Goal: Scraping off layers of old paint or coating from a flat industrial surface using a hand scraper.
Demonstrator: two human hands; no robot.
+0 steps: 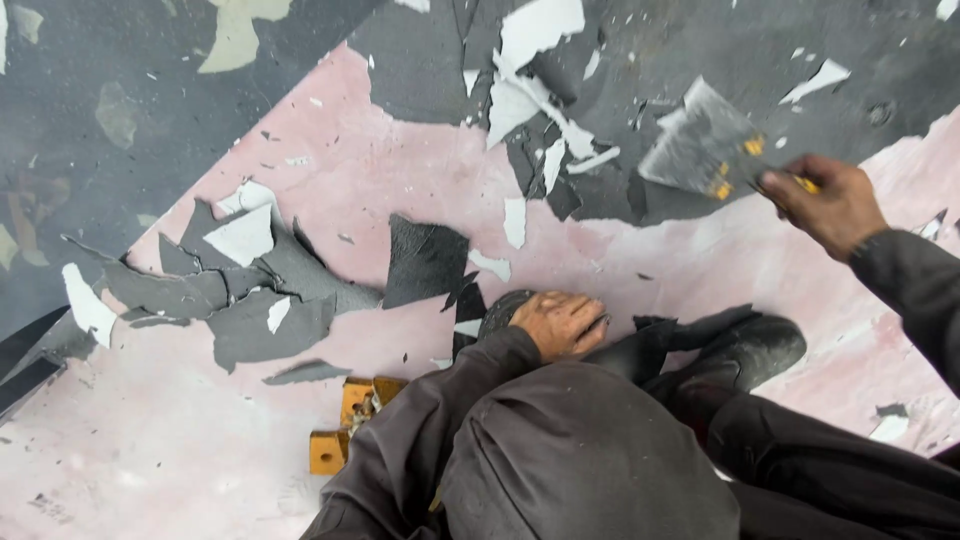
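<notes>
My right hand grips the handle of a wide metal scraper, whose blade lies against the dark grey coating at the edge of the bare pink floor. My left hand rests with curled fingers on my knee, just above a black shoe, and holds nothing. My other black shoe is to the right. Both arms are in dark grey sleeves.
Peeled grey and white flakes of coating lie scattered over the pink floor, with a large dark piece near the middle. An orange-yellow tool lies by my left leg. Unscraped grey coating covers the upper left.
</notes>
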